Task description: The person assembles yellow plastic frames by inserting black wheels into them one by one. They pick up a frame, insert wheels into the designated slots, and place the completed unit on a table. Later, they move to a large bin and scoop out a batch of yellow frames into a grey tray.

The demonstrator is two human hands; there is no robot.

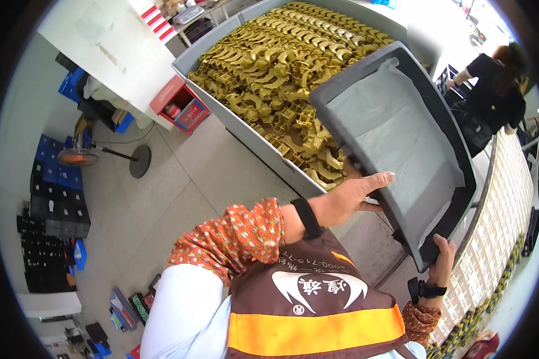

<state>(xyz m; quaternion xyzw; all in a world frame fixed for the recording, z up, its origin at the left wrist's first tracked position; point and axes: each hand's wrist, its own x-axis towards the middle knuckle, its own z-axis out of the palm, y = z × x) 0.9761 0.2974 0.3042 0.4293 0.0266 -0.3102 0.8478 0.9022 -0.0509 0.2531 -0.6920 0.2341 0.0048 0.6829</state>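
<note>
Both hands are on the tray point(455, 179) right now. It's a dark grey, shallow rectangular tray with raised walls, and a sheet of pale, thin lining point(395, 137) lies across its floor, a bit crumpled toward the far end. The tray is tilted, its open face turned toward the camera, held up in the air just in front of the big bin point(245, 128).

The left hand point(353, 194) grips the tray's near long edge, thumb stretched along the rim, fingers tucked behind it. The right hand point(442, 257) is wrapped around the lower corner, fingers curled over the wall. Each wrist carries a dark band, and the sleeves are a red floral print under a brown and orange vest.

Behind the tray, the grey bin is piled with yellow-gold metal parts point(269, 66), curved and bracket-like, some in neat rows at the back, others loosely heaped near the front. The tray's far corner overlaps that heap.

Off to the right, another person point(491, 90) in dark clothes stands by a long bench point(503, 197).
</note>
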